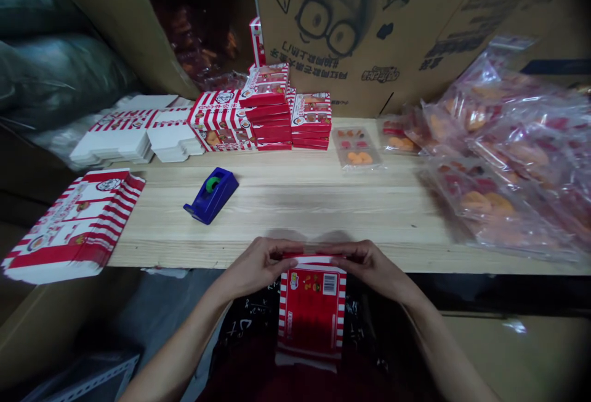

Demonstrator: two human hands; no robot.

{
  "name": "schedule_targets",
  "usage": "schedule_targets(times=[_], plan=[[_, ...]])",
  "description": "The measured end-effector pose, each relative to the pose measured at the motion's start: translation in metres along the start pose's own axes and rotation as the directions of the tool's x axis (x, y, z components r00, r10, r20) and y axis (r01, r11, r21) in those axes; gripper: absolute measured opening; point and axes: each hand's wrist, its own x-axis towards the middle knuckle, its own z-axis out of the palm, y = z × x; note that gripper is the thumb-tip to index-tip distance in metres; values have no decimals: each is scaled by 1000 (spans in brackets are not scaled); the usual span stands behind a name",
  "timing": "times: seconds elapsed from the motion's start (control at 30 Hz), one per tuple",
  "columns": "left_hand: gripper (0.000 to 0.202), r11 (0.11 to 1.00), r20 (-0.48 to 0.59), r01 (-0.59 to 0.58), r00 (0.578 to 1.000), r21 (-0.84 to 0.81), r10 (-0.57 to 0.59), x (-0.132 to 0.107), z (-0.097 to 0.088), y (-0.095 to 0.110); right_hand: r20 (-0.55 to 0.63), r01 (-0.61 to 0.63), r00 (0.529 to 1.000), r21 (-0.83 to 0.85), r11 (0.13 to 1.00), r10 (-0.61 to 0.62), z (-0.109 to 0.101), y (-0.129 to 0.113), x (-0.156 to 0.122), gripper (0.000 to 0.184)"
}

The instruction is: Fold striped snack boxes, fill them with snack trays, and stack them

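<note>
Packing workshop: pine bench (295, 211), stacked cartons (221, 120), cardboard boxes (369, 39).

Bare hands (258, 265), maroon top (295, 386), black printed cloth (242, 322)

"That carton (312, 313), what colours?"
"Red panel, red-and-white striped edges, black-and-white barcode (329, 284)."
"And the tape dispenser (211, 196)?"
"Deep blue, with a green roll (212, 184)."
"The table (295, 217)?"
"Pale pine, streaky tan grain."
"Those packets (489, 162)?"
"Orange and red sweets (475, 203) behind clear plastic."
"The cardboard (392, 32) behind?"
"Tan, printed with a dark cartoon face (327, 20) in glasses."
</note>
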Motion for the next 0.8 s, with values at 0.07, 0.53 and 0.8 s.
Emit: schedule_targets(times=[0.07,0.53,0.8], plan=[[28,1000,-4,-29,1000,11,29,4,0,-2,-12,-6,1000,11,1000,6,0,1,3,25],[30,992,86,16,996,-122,-5,7,-4,-2,-174,-20,984,87,996,35,18,9,4,24],[27,934,115,117,990,-338,-82,14,-2,-7,-159,-12,987,102,995,28,19,4,11,23]])
